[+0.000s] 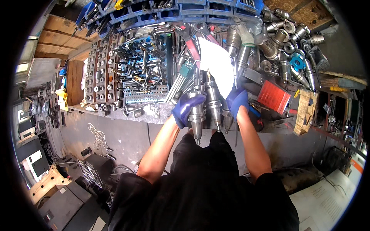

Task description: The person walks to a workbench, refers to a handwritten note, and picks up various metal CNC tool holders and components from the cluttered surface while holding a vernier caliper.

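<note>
My left hand (188, 106), in a blue-purple glove, is wrapped round a metal tool holder (197, 117) at the front of the bench. The holder's tapered end points toward me. Between my hands lies a second tool holder (213, 101), with a gold-coloured drill bit (209, 75) in its far end. My right hand (237, 101), gloved alike, is closed round a third tool holder (227, 120); its fingers are partly hidden. A bright white sheet of paper (216, 63) lies just beyond the holders, its far part washed out by glare.
Left on the bench are a tray heaped with cutters and bits (142, 63) and wooden racks of collets (101, 73). Blue bins (192, 10) line the back. More tool holders (285, 67) crowd the right, near a red plastic box (273, 97) and a wooden block (305, 112).
</note>
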Demonstrator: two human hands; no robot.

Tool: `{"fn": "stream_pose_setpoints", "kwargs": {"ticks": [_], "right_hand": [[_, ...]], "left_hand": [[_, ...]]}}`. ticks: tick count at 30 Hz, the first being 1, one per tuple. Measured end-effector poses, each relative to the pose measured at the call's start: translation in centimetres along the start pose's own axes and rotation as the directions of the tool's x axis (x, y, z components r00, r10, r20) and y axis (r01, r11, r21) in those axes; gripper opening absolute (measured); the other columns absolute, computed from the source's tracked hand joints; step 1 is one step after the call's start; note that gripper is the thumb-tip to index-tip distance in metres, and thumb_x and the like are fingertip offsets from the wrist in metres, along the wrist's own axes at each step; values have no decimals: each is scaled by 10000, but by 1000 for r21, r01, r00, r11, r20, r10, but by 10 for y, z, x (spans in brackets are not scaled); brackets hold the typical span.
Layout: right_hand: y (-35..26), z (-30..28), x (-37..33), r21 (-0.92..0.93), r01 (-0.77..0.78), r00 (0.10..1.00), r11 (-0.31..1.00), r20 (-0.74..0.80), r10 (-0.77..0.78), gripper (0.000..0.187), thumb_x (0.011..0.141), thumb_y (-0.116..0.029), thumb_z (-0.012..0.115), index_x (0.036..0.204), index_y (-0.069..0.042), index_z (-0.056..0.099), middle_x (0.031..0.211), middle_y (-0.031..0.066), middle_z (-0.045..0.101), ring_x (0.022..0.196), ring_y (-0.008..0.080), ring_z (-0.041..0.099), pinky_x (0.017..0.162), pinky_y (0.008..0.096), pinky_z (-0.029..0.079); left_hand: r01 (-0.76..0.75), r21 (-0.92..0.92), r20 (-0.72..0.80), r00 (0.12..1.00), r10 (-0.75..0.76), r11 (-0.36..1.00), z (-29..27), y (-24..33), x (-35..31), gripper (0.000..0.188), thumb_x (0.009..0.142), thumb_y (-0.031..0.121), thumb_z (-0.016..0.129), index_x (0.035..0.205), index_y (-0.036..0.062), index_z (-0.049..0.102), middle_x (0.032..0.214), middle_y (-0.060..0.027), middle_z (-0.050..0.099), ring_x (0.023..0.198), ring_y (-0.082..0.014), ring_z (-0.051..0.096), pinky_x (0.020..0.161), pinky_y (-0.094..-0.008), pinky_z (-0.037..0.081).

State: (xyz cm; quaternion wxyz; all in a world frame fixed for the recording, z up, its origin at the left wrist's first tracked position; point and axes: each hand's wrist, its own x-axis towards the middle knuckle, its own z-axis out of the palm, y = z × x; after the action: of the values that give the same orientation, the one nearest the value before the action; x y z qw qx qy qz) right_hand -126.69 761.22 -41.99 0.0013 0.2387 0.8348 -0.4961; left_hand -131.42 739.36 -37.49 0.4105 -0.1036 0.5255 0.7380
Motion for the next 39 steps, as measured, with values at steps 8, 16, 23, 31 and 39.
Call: {"fn": "stream_pose_setpoints", "kwargs": {"ticks": [8,16,23,31,39], "right_hand": [[-30,-8,-6,-59,-237,965,970,-129,228,484,800,-327,723,1163,-19,634,1039,231,696,972,390,672,830,407,524],[-23,-2,-11,-113,-78,969,991,-242,49,318,876,-286,695,1075,-38,696,922,193,714,808,300,682,751,389,516],[33,13,-1,14,-54,891,998,-451,54,303,863,-283,681,1056,-50,697,920,220,696,853,398,672,774,437,523],[63,-7,8,195,53,842,979,-536,61,326,864,-250,711,1101,-28,688,958,214,707,858,350,686,788,399,517],[4,-61,-4,214,-120,887,969,-415,202,326,918,-283,647,1045,15,690,897,151,722,798,244,677,735,356,512]], "left_hand": [[-148,258,-136,973,188,955,-1,-8,0,567,770,221,826,1196,-73,595,1035,-118,702,893,-159,658,795,-301,537],[-31,811,-205,920,334,585,9,6,5,755,727,463,792,1228,-60,577,1141,-284,655,1060,-386,651,888,-416,504],[-5,865,-226,889,398,502,-18,-11,23,729,762,450,759,1230,-72,556,1153,-296,640,1110,-397,621,920,-429,490],[49,924,-260,808,529,379,-4,-13,15,573,803,456,700,1144,1,629,1069,-263,673,998,-432,644,855,-465,512],[-11,974,-132,785,606,226,-4,-14,-4,444,827,382,661,1141,75,595,1033,-213,667,933,-409,651,797,-492,519]]}}
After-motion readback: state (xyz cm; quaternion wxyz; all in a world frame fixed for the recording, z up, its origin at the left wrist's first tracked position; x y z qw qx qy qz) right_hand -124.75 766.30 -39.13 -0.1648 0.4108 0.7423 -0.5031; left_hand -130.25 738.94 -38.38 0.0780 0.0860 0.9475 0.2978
